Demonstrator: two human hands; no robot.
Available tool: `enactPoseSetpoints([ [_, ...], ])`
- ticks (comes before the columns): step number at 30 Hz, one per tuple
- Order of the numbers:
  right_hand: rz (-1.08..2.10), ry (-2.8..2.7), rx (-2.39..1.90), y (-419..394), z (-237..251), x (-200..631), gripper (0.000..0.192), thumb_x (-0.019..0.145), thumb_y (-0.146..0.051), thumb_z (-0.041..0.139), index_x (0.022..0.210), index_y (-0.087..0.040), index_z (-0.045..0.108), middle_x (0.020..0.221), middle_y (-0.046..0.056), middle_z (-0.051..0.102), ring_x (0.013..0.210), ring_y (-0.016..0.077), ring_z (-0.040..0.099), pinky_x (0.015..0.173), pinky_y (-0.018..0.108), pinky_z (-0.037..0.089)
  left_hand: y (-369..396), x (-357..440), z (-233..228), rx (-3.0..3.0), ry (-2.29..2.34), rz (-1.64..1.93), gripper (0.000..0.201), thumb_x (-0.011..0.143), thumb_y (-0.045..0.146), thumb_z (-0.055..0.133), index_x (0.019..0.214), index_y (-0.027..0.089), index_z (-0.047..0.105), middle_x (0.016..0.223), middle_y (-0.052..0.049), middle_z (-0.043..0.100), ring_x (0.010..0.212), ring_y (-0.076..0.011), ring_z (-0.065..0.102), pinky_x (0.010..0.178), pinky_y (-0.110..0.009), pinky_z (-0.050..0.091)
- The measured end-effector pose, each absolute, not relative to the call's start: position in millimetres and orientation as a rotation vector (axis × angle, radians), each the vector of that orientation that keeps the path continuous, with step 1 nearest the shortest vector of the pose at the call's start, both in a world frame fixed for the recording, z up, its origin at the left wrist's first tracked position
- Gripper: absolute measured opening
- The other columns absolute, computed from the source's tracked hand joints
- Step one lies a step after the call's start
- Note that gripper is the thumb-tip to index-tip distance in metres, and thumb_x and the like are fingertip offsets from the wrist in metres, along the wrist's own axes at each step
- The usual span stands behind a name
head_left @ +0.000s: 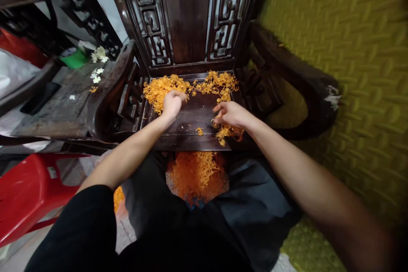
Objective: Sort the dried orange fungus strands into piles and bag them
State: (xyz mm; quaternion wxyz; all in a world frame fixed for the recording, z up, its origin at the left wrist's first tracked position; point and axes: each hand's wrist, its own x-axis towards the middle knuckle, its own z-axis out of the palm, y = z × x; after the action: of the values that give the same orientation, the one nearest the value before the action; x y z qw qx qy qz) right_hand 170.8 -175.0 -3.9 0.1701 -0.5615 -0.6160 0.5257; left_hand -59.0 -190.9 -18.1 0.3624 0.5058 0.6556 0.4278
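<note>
Head view: two hands [173, 103] [230, 114] among three orange strand heaps [159, 88].

Two bare hands: left hand [172, 103], right hand [230, 114]. One carved wooden chair [188, 21]. Three heaps of orange strands: seat heap [159, 88], front-edge clump [227, 131], lap pile [197, 176]. One red plastic stool [28, 191].

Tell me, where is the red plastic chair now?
In the head view, the red plastic chair stands at the lower left, left of the left forearm, below the dark wooden side table.
</note>
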Motion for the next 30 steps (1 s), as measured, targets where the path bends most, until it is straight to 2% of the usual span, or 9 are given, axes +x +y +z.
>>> enactPoseSetpoints([
  [5,1.676,-1.261,-1.404,-169,-9,177,0.025,0.073,-0.011,0.086,0.08,-0.015,0.063,0.071,0.004,0.072,0.055,0.0117,0.066,0.045,0.019,0.044,-207,-54,-32,1.306,1.594,0.625,0.029,0.05,0.002,0.088,0.071,0.013,0.071,0.065,-0.002,0.069,0.063,-0.017,0.063,0.071,-0.03,0.05],
  [7,1.676,-1.266,-1.382,-167,-9,175,0.025,0.074,-0.014,0.086,0.081,-0.015,0.061,0.073,0.004,0.072,0.058,0.0121,0.068,0.044,0.018,0.043,-212,-44,-30,1.329,1.537,0.613,0.035,0.059,0.015,0.091,0.09,0.013,0.075,0.077,-0.004,0.074,0.066,-0.0152,0.064,0.069,-0.027,0.049],
  [11,1.66,-1.319,-1.331,-163,-10,168,0.036,0.069,-0.018,0.089,0.09,-0.018,0.059,0.069,-0.002,0.067,0.056,0.012,0.066,0.045,0.019,0.044,-217,-30,-20,1.442,1.403,0.619,0.043,0.09,0.043,0.069,0.121,0.013,0.073,0.088,-0.008,0.077,0.065,-0.0136,0.064,0.063,-0.025,0.048],
  [16,1.572,-1.585,-1.305,-162,-5,163,0.041,0.062,-0.011,0.087,0.099,-0.017,0.071,0.071,-0.003,0.069,0.057,0.0101,0.06,0.057,0.022,0.05,-219,-22,-16,1.653,1.504,0.504,0.029,0.095,0.035,0.063,0.104,0.013,0.079,0.075,-0.006,0.075,0.061,-0.0144,0.065,0.061,-0.025,0.048],
  [20,1.073,-2.169,-1.48,-159,5,173,0.011,0.07,-0.01,0.079,0.078,-0.017,0.08,0.069,0.002,0.073,0.067,0.0154,0.064,0.067,0.025,0.05,-213,-34,-12,1.714,1.643,0.536,0.018,0.086,0.023,0.068,0.092,0.014,0.082,0.078,-0.009,0.076,0.075,-0.0198,0.068,0.073,-0.029,0.049],
  [22,0.913,-2.198,-1.574,-156,9,184,0.01,0.071,-0.007,0.074,0.07,-0.015,0.079,0.068,0.005,0.073,0.071,0.0185,0.066,0.071,0.027,0.051,-210,-48,-13,1.691,1.736,0.513,0.019,0.085,0.019,0.066,0.088,0.011,0.083,0.078,-0.012,0.076,0.076,-0.0222,0.069,0.075,-0.032,0.05],
  [26,0.869,-2.132,-1.663,-155,8,202,0.01,0.078,-0.019,0.073,0.081,-0.014,0.081,0.074,0.007,0.076,0.067,0.0183,0.066,0.066,0.027,0.05,-208,-72,-22,1.659,1.744,0.387,0.024,0.087,0.02,0.063,0.097,0.012,0.083,0.08,-0.012,0.078,0.073,-0.0216,0.071,0.076,-0.031,0.052],
  [28,0.916,-2.103,-1.648,-157,5,203,0.019,0.081,-0.028,0.074,0.091,-0.014,0.082,0.075,0.006,0.076,0.062,0.0167,0.064,0.06,0.027,0.048,-209,-74,-28,1.677,1.692,0.317,0.042,0.078,0.018,0.073,0.12,0.017,0.079,0.097,-0.011,0.081,0.088,-0.0243,0.074,0.083,-0.031,0.053],
  [30,1.046,-2.015,-1.603,-159,2,199,0.026,0.082,-0.032,0.074,0.097,-0.013,0.08,0.07,0.006,0.074,0.058,0.0156,0.062,0.055,0.026,0.046,-211,-67,-30,1.709,1.681,0.244,0.09,0.058,0.015,0.087,0.145,0.019,0.063,0.126,-0.017,0.075,0.113,-0.0327,0.07,0.094,-0.035,0.053],
])
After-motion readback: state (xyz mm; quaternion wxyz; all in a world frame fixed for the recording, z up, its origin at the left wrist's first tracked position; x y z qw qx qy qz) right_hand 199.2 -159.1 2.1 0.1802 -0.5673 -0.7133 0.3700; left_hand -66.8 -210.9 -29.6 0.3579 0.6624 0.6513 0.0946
